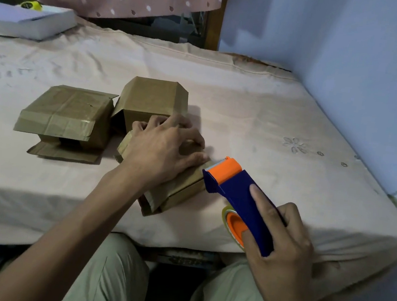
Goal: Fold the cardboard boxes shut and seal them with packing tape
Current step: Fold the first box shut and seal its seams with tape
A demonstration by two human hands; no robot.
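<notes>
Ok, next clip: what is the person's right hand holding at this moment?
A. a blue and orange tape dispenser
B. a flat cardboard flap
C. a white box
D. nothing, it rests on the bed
A. The right hand is wrapped around the blue and orange plastic tape dispenser, its orange head at the edge of the small brown cardboard box that the left hand presses down.

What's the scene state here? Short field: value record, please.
surface: bed sheet
left hand: pressing flat on nearest box
right hand: gripping tape dispenser
dispenser head: at nearest box's right edge
left box: taped on top, near-end flaps open
rear box: flaps open
far left: white box
</notes>
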